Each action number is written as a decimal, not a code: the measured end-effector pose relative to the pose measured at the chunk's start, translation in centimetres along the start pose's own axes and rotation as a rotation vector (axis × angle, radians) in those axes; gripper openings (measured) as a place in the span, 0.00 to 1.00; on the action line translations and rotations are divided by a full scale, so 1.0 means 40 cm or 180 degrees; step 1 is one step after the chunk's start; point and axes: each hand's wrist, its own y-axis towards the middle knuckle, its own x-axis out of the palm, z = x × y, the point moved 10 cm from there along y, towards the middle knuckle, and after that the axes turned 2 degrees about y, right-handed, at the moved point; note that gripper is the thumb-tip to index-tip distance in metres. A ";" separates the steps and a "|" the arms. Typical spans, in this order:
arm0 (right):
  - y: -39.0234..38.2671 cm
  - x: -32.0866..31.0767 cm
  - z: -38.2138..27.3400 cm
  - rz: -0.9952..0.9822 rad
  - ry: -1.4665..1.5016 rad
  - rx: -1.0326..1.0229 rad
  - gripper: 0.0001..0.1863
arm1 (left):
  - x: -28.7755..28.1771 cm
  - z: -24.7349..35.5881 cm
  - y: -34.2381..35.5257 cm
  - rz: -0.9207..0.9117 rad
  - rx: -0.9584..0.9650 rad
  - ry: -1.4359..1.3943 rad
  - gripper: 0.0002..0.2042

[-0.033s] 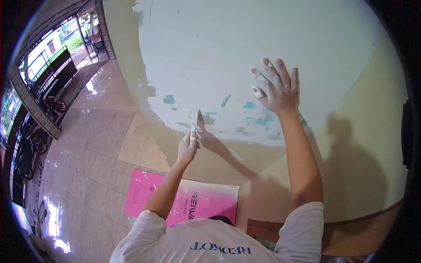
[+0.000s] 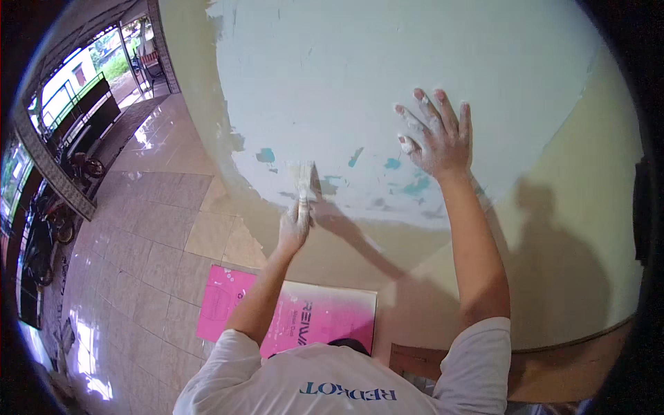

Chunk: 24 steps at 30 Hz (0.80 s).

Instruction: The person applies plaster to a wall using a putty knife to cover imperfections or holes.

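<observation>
From the head view, a paintbrush (image 2: 301, 181) is seen clenched by its handle in the left hand (image 2: 294, 225), the bristles pressed to the wall (image 2: 332, 76) at the lower edge of the pale fresh coat, just beside a teal patch (image 2: 265, 155). The right hand (image 2: 437, 138) is laid flat on the wall with fingers spread, nothing being grasped (paint smears show on the fingers). The brush is judged light, its handle stiff and its bristles soft and yielding; the wet handle is likely slippery, so it is best taken low on the handle, near the ferrule. A pink box (image 2: 304, 315) lies on the tiled floor (image 2: 138, 235) below. Against the earlier frame nothing is seen to differ: brush and both hands are placed alike.
</observation>
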 end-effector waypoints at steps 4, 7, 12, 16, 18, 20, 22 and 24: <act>0.006 0.005 0.001 -0.0210 -0.0046 0.0014 0.28 | -0.047 0.159 0.066 -0.0094 0.0230 -0.0129 0.22; -0.012 -0.006 0.011 0.0011 -0.0076 -0.0050 0.28 | -0.033 0.110 0.045 0.0011 0.0076 0.0040 0.18; 0.004 -0.002 -0.005 -0.0004 -0.0003 -0.0045 0.26 | 0.036 -0.093 -0.086 -0.0082 -0.0232 0.0214 0.19; -0.004 -0.008 0.002 0.0001 -0.0042 -0.0010 0.28 | 0.028 0.093 0.029 -0.0299 -0.0062 0.0318 0.18; -0.006 -0.002 0.004 -0.0058 -0.0073 -0.0008 0.28 | 0.024 0.155 0.054 -0.0357 0.0082 0.0130 0.18; -0.010 0.003 0.008 -0.0104 -0.0143 -0.0041 0.29 | 0.039 0.147 0.032 -0.0199 0.0119 0.0094 0.18; 0.000 0.000 0.003 -0.0159 -0.0169 -0.0026 0.30 | 0.058 0.061 -0.021 -0.0010 0.0025 0.0049 0.19; 0.001 0.012 -0.005 -0.0108 -0.0138 0.0014 0.30 | 0.100 -0.031 -0.084 -0.0125 -0.0180 0.0082 0.19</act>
